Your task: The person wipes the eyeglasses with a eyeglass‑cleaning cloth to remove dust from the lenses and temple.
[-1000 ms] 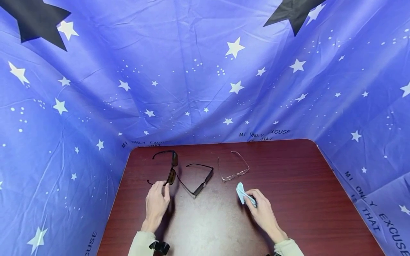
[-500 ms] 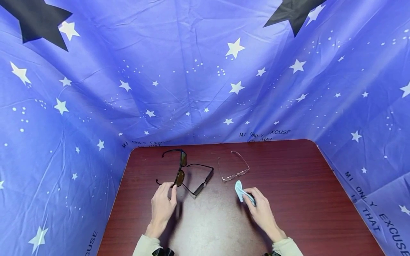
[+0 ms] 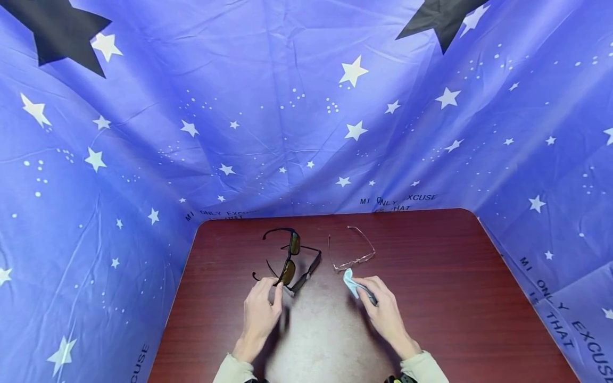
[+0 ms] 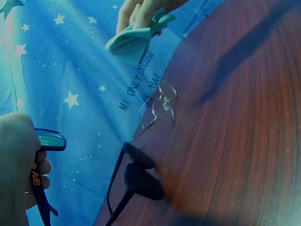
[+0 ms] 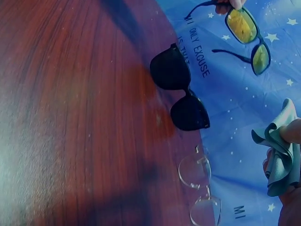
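My left hand point(image 3: 261, 314) pinches a pair of black-framed sunglasses point(image 5: 242, 26) with yellowish lenses by the near corner of the frame, temples unfolded, held above the table. A folded light-blue cloth point(image 3: 351, 283) is gripped between the thumb and fingers of my right hand point(image 3: 387, 314). In the right wrist view the cloth point(image 5: 277, 150) looks bunched, and part of that hand is out of frame. Behind the held pair, black sunglasses point(image 5: 171, 70) with dark lenses lie on the table, partly covered in the head view. Clear thin-framed glasses point(image 3: 354, 262) lie beyond the cloth, temples unfolded.
The reddish-brown wooden table point(image 3: 455, 298) has rounded far corners. A blue curtain point(image 3: 306, 106) with white stars and lettering surrounds its back and sides.
My left hand has carried the yellowish-lens sunglasses to the right, so they now overlap the dark pair in the head view. My right hand has shifted slightly left with the cloth.
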The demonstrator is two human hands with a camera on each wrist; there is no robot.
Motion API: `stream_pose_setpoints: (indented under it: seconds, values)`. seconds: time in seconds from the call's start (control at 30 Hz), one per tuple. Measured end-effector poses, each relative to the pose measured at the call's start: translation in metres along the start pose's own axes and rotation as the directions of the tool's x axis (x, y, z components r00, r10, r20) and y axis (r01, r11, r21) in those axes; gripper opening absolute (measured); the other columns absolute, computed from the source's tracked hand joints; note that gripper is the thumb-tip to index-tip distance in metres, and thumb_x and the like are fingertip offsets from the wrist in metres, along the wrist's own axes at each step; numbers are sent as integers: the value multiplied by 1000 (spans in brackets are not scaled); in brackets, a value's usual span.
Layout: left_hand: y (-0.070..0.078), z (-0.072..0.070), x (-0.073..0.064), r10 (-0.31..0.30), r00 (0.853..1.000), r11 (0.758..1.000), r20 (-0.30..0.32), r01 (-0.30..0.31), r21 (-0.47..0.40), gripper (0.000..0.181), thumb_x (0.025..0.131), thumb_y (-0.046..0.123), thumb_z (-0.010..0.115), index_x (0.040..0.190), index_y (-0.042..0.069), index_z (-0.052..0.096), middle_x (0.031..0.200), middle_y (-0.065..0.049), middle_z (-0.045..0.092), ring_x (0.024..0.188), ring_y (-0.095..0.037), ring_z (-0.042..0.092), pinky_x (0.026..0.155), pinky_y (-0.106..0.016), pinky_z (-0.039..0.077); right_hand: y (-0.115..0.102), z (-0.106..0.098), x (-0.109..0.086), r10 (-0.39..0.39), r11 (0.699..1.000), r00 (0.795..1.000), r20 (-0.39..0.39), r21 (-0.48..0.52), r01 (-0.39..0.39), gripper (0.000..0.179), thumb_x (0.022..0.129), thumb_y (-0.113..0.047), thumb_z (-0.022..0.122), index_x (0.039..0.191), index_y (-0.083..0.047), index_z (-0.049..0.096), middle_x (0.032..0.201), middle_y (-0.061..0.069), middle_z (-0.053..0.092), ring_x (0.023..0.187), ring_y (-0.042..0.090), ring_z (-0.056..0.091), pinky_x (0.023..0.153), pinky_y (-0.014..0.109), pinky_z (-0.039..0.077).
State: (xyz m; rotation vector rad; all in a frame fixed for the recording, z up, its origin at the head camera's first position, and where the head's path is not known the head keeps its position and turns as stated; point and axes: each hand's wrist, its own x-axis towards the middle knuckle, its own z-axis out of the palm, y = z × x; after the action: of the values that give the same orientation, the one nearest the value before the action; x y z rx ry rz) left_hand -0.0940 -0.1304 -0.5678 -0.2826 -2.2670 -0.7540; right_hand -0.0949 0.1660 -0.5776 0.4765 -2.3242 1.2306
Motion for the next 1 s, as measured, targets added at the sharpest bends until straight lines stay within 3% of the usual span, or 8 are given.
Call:
stream_pose_setpoints:
  seconds: [0.57,0.83,1.0]
  values:
    - [28,15,-3,72,996,994,52,-68,-82,7,85,7,76,91,8,72,85,-1,71,76,-18,67,68,-33,53,-28,26,15,8,994,999,-31,109,-4,32,92,3,72,121,-11,75,110,2,70,97,12,64,84,12,46]
    - [43,21,-1,121,988,983,98,-106,-148,8,88,9,73,95,9,72,90,-1,72,82,-18,68,73,-32,52,-33,37,18,-54,991,992,-114,120,68,37,88,9,74,120,-9,76,107,5,70,93,11,62,71,15,46]
    - [49,23,1,142,983,977,115,-121,-175,8,89,8,73,97,8,72,93,-1,72,85,-17,68,75,-31,52,-35,40,18,-73,990,988,-136,109,88,37,87,9,74,119,-8,77,106,6,70,93,14,63,77,14,47]
